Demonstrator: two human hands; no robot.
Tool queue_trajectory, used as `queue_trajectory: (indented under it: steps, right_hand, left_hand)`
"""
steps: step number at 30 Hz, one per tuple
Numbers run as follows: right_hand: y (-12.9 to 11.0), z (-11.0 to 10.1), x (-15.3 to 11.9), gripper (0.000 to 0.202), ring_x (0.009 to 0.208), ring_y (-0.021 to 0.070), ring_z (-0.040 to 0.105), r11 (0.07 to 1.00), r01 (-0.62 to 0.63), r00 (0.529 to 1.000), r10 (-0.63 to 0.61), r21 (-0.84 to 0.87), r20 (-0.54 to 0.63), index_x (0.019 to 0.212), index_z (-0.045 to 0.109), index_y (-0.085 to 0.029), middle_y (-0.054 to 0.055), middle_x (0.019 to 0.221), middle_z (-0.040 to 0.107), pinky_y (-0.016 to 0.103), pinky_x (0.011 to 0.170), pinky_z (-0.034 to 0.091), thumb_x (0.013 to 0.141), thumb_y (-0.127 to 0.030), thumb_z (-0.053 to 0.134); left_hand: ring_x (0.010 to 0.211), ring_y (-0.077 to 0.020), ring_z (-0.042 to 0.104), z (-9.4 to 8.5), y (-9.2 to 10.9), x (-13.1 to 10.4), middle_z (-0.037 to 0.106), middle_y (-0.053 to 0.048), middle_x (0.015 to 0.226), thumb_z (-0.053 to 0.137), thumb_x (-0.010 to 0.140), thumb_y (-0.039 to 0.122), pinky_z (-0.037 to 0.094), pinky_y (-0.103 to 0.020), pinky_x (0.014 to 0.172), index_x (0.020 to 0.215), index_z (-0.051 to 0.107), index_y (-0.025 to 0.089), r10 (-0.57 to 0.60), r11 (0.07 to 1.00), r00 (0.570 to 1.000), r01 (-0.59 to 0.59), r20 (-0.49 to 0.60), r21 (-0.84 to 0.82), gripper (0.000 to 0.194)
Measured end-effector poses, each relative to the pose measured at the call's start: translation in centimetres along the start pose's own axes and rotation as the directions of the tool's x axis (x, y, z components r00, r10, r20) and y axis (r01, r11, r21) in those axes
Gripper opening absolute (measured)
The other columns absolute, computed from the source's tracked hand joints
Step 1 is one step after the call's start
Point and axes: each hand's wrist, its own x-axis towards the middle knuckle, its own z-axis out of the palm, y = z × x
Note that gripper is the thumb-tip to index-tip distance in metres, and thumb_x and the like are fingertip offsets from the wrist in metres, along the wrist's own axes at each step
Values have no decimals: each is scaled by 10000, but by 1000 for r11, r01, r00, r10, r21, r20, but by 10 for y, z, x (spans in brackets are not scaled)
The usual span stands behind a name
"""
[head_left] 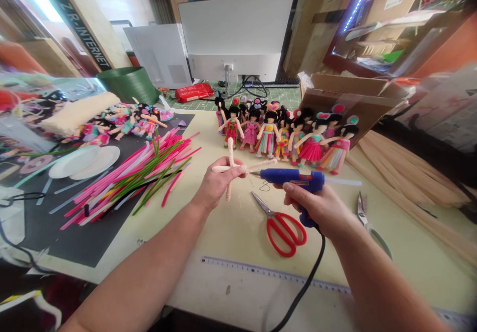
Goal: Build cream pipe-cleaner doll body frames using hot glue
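Observation:
Pinched in my left hand (pixel 219 182) is a cream pipe-cleaner figure (pixel 231 154), its fuzzy limbs sticking out up, down and to both sides. My right hand (pixel 311 203) is wrapped round the handle of a blue hot glue gun (pixel 285 176). The gun's metal nozzle points left, close to the figure at my left fingertips; whether they touch I cannot tell. A clear glue stick (pixel 345 182) pokes out of its back end. Red-handled scissors (pixel 281 225) lie on the table below the gun.
Finished dolls (pixel 268 130) stand in rows before a cardboard box (pixel 343 103). Pink and green pipe cleaners (pixel 137 178) lie left, near white plates (pixel 93 160). A ruler (pixel 276 274) runs along the front; pliers (pixel 363 210) and beige strips (pixel 406 173) lie right. The gun's black cord (pixel 311 277) hangs forward.

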Motion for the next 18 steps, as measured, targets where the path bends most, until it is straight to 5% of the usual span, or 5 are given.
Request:
queue_trajectory:
  steps: [9,13,18]
  right_hand:
    - [8,-32,8,418,527,109,464,999,29,997,-28,21,-76,721,675,-156,43,650,595,228,431,358,770,-567,620]
    - [16,-47,15,408,558,121,491,989,-37,988,14,-142,-155,780,690,-152,44,657,574,218,434,380,819,-533,548]
    - [24,-39,24,339,561,146,550,920,-158,976,90,-359,-199,839,692,-169,49,686,629,246,461,440,767,-489,607]
  left_hand:
    - [767,-159,649,-2,-2,2,687,-35,782,719,749,302,455,-310,790,892,643,155,-41,998,999,40,-19,-47,219]
    - [765,-155,652,-3,-4,3,690,-37,784,727,740,296,456,-307,791,884,641,153,-59,994,998,56,-24,-92,221]
    - [760,-148,653,-4,-6,4,692,-30,782,736,730,295,453,-304,793,875,649,156,-52,993,998,50,-22,-107,218]
